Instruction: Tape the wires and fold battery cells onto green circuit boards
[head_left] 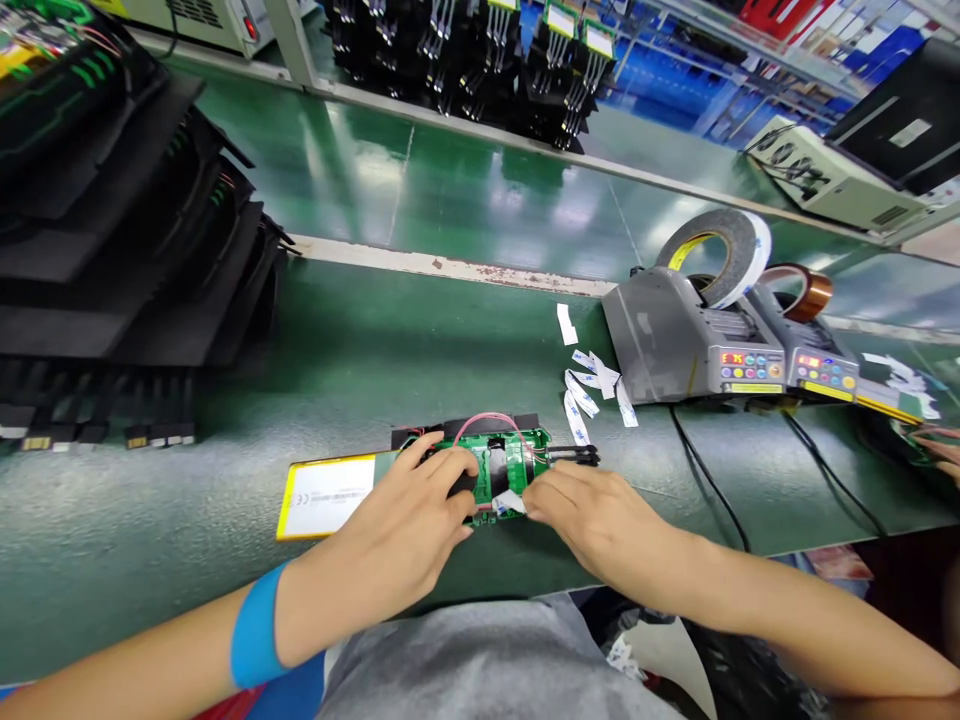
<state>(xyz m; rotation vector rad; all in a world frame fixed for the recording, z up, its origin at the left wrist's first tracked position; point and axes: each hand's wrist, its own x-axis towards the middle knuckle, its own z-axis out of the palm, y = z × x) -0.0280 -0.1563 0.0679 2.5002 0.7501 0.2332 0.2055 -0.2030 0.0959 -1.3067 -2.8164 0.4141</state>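
A green circuit board assembly [517, 462] lies on the bench in front of me, with a pink wire arching over it and black cables at its right end. My left hand [420, 510], wearing a blue wristband [256, 628], grips the board's left part with bent fingers. Pinched in my right hand [589, 505] is a white strip of tape liner [510, 502] at the board's near edge. A flat battery pack [328, 497], white with yellow edges, reaches out to the left, partly behind my left hand. Both sets of fingertips are partly hidden.
Stacked black panels with cables [135, 250] fill the left side. Two grey tape dispensers [660, 340] stand right, carrying a large tape roll [724, 255] and an amber roll [806, 292]. Loose liner strips [592, 380] lie beside them. More board assemblies [465, 50] are at the back.
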